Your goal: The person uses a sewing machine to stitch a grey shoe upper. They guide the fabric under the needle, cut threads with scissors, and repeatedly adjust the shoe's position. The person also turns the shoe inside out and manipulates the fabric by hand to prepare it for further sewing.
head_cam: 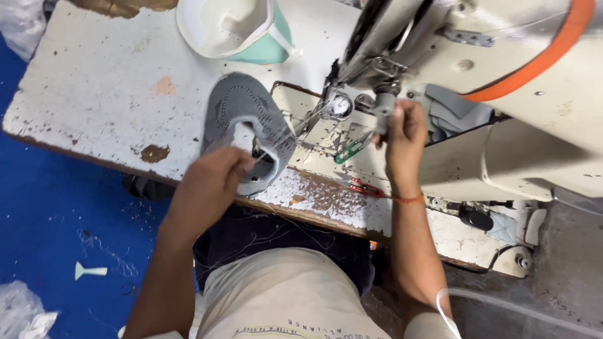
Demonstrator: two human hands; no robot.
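Left hand (210,179) pinching grey shoe upper (248,122) at its near edge, flat on table (94,94). Right hand (402,135) closed round sewing machine (502,75) needle bar, beyond and right of upper.

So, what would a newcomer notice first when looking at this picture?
Probably the grey shoe upper in the middle of the worn white table, gripped at its near edge by the left hand. Next, the big cream sewing machine at the upper right, with the right hand up at its needle area. A white and green bowl-like piece sits at the table's far edge.
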